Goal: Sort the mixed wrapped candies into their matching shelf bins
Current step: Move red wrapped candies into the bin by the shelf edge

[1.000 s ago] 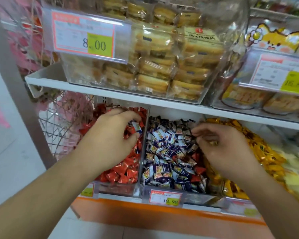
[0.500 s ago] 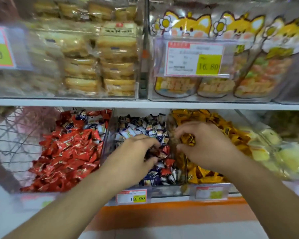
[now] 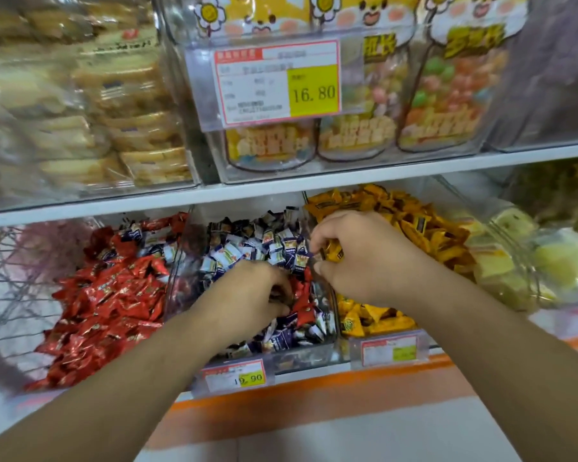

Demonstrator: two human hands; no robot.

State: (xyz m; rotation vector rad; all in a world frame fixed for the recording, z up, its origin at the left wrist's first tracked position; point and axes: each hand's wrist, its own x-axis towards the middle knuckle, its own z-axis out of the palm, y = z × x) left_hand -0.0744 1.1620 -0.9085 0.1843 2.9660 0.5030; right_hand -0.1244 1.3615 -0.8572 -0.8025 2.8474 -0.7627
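Three clear bins sit side by side on the lower shelf (image 3: 281, 191): red bin (image 3: 91, 295) left, blue bin (image 3: 261, 248) middle, yellow bin (image 3: 414, 235) right. Stray red candies (image 3: 302, 305) lie near the blue bin's front right. Left hand (image 3: 247, 298) rests among them, fingers curled; whether they hold one I cannot tell. Right hand (image 3: 364, 258) pinches a yellow candy (image 3: 334, 251) at the divider. Candies judged light, crinkly, slippery; best pinched by the wrapper's twisted end.
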